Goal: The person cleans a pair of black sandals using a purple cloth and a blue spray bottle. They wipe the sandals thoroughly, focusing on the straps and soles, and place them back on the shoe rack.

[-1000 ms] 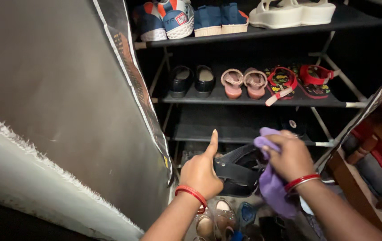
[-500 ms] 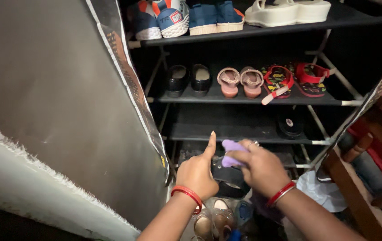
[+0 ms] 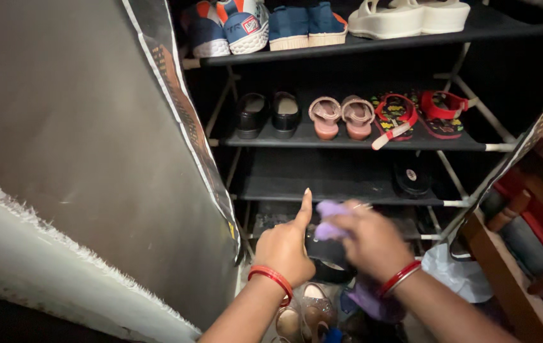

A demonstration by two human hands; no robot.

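Looking down from head height, a person's two bare hands work in front of an open black shoe rack with metal rails [image 3: 373, 143]. Each wrist wears a red bangle. The left hand [image 3: 286, 244] holds a dark shoe [image 3: 328, 260] just below the rack's lower shelves; its fingers curl round the shoe while the forefinger sticks straight up. The right hand [image 3: 373, 241], blurred, has its fingers closed round a crumpled lilac cloth [image 3: 328, 219], which is pressed against the top of the dark shoe. More of the same cloth hangs below that wrist.

On the shelf above the hands lies a single black sandal [image 3: 411, 178]. One shelf higher stand a pair of black slip-on shoes [image 3: 268, 114], a pair of pink sandals [image 3: 341, 117] and a pair of red patterned flip-flops [image 3: 421, 114]. The top shelf carries blue canvas shoes [image 3: 306, 25] and white platform sandals [image 3: 408, 16]. A grey fabric cover flap [image 3: 87, 152] hangs to the left. Beige shoes [image 3: 313, 311] lie on the floor beneath the hands.
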